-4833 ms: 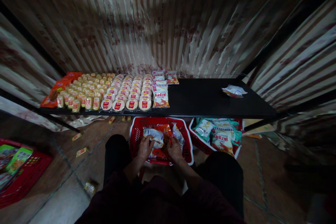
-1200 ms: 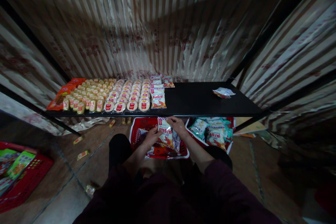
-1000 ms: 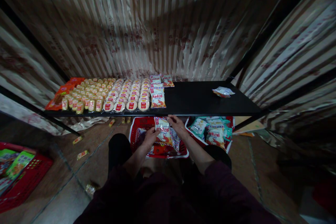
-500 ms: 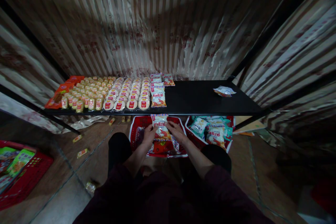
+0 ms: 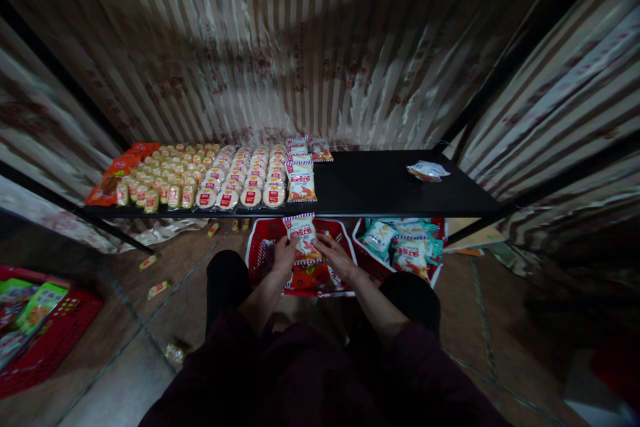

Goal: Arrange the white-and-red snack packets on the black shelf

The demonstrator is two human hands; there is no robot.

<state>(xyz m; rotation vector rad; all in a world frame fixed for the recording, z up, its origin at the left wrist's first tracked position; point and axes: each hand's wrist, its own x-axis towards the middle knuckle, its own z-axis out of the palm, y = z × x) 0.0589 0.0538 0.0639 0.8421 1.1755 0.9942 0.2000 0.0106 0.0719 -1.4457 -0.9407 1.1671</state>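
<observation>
Between my two hands is a white, red and orange snack bag (image 5: 303, 240), held face up above a red basket (image 5: 257, 232) at my knees. My left hand (image 5: 284, 257) grips its left edge, and my right hand (image 5: 334, 256) has its fingers at the right edge. Beneath the bag, a red-orange packet (image 5: 311, 276) shows inside the basket. On the black shelf (image 5: 365, 190) just beyond, several matching snack bags (image 5: 301, 183) lie beside rows of round wrapped crackers (image 5: 251, 196).
Small yellow wrapped cakes (image 5: 174, 196) and orange packets (image 5: 113, 177) fill the shelf's left end. One crumpled bag (image 5: 428, 171) lies at its right. A second basket (image 5: 358, 232) holds green and white bags. Another red basket (image 5: 55, 340) stands left. Loose cakes (image 5: 158, 289) lie on the floor.
The snack bag in my hands has moved slightly up and to the left, toward the shelf's front edge. More of the red-orange packet's surroundings shows below it. The shelf goods are unchanged.
</observation>
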